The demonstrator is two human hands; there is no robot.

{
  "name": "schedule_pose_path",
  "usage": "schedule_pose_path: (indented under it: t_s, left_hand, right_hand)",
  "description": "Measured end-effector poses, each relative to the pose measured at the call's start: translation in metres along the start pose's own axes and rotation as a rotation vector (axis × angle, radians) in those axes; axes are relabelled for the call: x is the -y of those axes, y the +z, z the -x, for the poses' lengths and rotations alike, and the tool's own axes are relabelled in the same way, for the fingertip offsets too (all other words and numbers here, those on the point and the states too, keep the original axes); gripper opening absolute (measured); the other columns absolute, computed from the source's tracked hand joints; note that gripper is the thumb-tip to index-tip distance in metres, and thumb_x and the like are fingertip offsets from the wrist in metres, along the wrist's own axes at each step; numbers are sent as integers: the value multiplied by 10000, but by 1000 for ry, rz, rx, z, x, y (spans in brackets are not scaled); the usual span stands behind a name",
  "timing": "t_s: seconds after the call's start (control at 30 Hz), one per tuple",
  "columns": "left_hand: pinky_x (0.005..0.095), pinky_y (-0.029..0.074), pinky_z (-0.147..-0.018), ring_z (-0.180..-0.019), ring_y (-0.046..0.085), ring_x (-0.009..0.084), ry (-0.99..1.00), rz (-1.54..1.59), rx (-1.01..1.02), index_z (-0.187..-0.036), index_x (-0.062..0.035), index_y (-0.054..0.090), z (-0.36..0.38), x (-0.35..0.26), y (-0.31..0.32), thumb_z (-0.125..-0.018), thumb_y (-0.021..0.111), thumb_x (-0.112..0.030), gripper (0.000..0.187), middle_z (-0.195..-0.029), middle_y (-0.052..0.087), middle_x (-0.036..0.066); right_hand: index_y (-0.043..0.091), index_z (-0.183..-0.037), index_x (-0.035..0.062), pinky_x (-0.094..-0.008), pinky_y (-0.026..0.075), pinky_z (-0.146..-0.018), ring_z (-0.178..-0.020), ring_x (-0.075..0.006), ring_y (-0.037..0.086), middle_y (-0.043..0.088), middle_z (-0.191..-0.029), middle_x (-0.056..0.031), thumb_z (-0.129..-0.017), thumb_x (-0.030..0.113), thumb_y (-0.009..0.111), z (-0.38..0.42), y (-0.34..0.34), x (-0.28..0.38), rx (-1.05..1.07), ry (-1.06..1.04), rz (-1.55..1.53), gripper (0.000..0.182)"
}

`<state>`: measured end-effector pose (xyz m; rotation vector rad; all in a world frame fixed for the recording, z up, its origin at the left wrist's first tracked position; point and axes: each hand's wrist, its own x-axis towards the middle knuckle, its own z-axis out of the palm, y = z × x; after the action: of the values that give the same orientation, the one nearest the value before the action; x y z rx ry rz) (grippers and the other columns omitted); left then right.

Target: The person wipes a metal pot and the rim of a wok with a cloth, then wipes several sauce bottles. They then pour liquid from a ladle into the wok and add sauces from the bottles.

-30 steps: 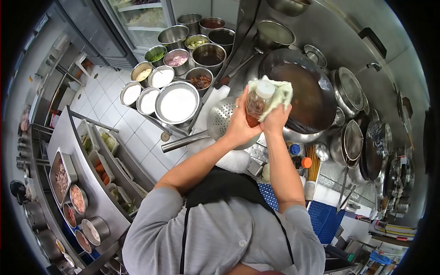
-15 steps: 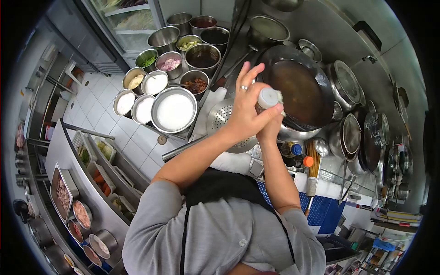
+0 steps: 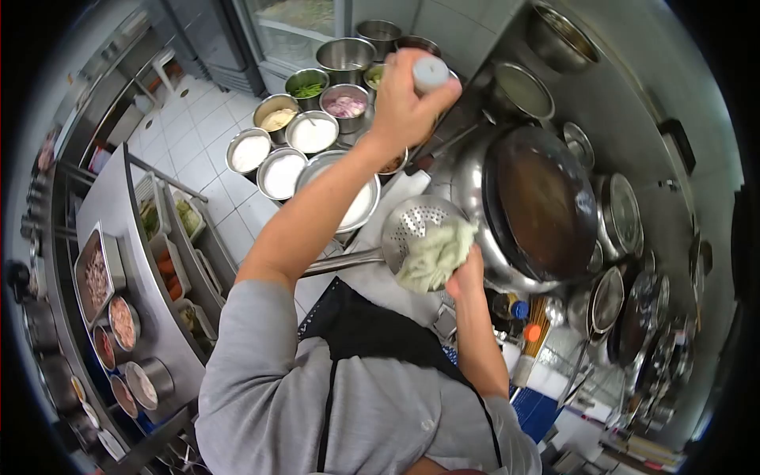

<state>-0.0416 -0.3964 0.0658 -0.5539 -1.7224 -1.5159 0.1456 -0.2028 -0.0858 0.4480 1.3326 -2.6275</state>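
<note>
Above the bowls, left hand [image 3: 404, 111] grips bottle [image 3: 431, 74].

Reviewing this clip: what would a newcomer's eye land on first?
The big dark wok at right centre dominates. The left hand is raised over the cluster of steel ingredient bowls, gripping a white-capped bottle. Lower down, the right hand holds a pale green cloth over the perforated skimmer.
</note>
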Motion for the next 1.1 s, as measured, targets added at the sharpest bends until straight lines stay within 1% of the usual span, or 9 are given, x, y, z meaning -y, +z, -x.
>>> schedule_pose_path:
  t_s: [0.13,0.27,0.37,0.43,0.63,0.77,0.9,0.97,1.1]
  left_hand:
    - [458,388,-949,-1072,456,350,64,-247,-116,-1080,-37,594,-67,90,-30,-815,768,-369,460,-1064,559,169]
    - [465,371,-1002,-1167,417,363,88,-348,-146,-1117,-38,611,-113,163,-53,-805,780,-375,489,-1115,559,188]
    - [445,396,-992,-1161,450,351,-1,-403,-139,-1136,-35,618,-132,220,-62,-827,762,-387,489,-1174,525,204]
    - [439,440,-950,-1120,495,352,-71,-374,-140,-1142,-34,623,-134,253,-65,-804,789,-336,483,-1155,545,202]
    - [427,507,-869,-1009,609,351,-267,-402,-9,-1125,-31,637,-116,345,-60,-776,815,-271,460,-1110,574,193]
    - [450,485,-927,-1083,604,384,-397,-482,30,-1190,-36,601,-100,364,-58,-783,810,-303,530,-1178,585,208]
    - [443,442,-1033,-1211,536,412,-474,-529,16,-1376,-3,474,-100,377,-62,-768,821,-310,765,-1290,534,254]
    - [466,375,-1102,-1331,391,480,-508,-596,-9,-1497,-20,318,-104,340,-63,-729,844,-353,989,-1413,345,349]
    - [471,410,-1057,-1265,490,427,-121,-590,3,-1416,-50,467,-113,276,-25,-774,775,-377,784,-1362,489,286]
  right_hand:
    - [511,-1356,32,-424,568,-908,-1094,-280,654,634,-1237,-131,-1031,359,453,28,1,1,41,113,-208,465]
    - [453,-1428,62,-489,495,-1029,-1229,-327,576,567,-1361,-156,-1005,500,438,38,-9,7,100,28,-287,609]
    - [413,-1468,47,-538,404,-1112,-1322,-392,489,488,-1457,-195,-972,595,437,44,-17,13,203,11,-356,740]
    - [390,-1489,51,-564,341,-1146,-1376,-412,420,435,-1502,-203,-963,621,437,49,-10,18,59,2,-391,777]
    - [347,-1521,72,-585,306,-1151,-1416,-406,363,359,-1564,-174,-935,720,383,39,40,38,93,-46,-427,874]
    - [308,-1534,44,-585,266,-1168,-1422,-415,351,347,-1563,-205,-957,691,360,48,35,30,-190,74,-730,869]
    - [309,-1526,5,-555,233,-1191,-1438,-411,328,325,-1571,-224,-953,701,330,59,30,27,-85,109,-568,902]
    - [339,-1508,-11,-542,272,-1181,-1407,-407,385,391,-1527,-237,-970,601,373,60,27,16,-42,141,-737,816]
    - [377,-1479,-37,-540,323,-1159,-1357,-407,457,472,-1469,-234,-967,463,421,73,-17,-27,40,192,-802,717]
